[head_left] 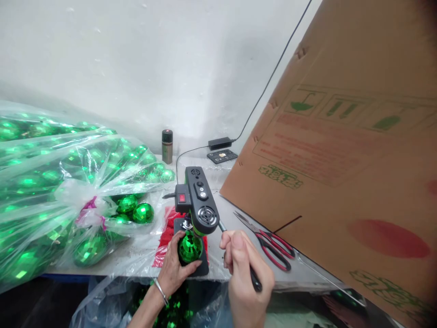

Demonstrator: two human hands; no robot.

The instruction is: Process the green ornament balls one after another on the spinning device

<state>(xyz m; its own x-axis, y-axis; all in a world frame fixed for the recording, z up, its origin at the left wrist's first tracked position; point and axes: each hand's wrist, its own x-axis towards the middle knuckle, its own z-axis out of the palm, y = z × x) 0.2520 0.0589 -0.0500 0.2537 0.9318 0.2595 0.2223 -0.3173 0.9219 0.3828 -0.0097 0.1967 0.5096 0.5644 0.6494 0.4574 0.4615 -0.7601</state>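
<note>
A shiny green faceted ball (190, 247) sits under the head of a small black drill press (202, 200). My left hand (174, 265), with a silver bangle at the wrist, curls its thumb and fingers around the ball's left and lower sides. To the right, my right hand (247, 273) is closed on the press's lever (255, 279), whose black grip end shows below the fingers. The press's black base stands partly on a red plastic packet (164, 246). The contact point between drill and ball is hidden by the press head.
Clear bags of green balls (92, 205) fill the left side. Red-handled scissors (276, 250) lie to the right, beside a large cardboard box (334, 150). A small canister (167, 146), a power adapter (220, 143) and a dark phone-like object (221, 156) are near the wall.
</note>
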